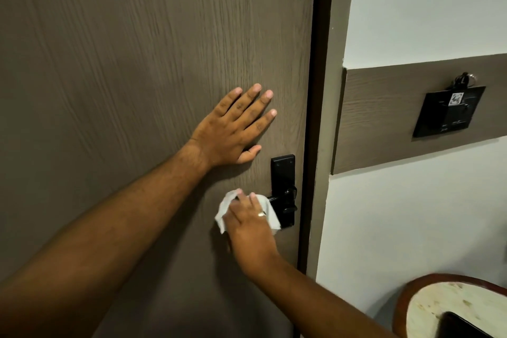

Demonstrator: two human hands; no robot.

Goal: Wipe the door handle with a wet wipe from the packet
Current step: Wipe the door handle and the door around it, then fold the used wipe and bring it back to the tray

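A black lever door handle [285,197] on its black backplate sits near the right edge of a brown wooden door [137,63]. My right hand [251,223] grips a white wet wipe [226,204] wrapped over the lever's free end, hiding most of the lever. My left hand [236,125] lies flat on the door above and left of the handle, fingers spread, holding nothing. The wipe packet is not in view.
The dark door frame [319,118] runs down just right of the handle. On the wall to the right hangs a black switch panel [450,111] with keys on top. A round pale-topped table [452,307] with a dark object on it stands at the bottom right.
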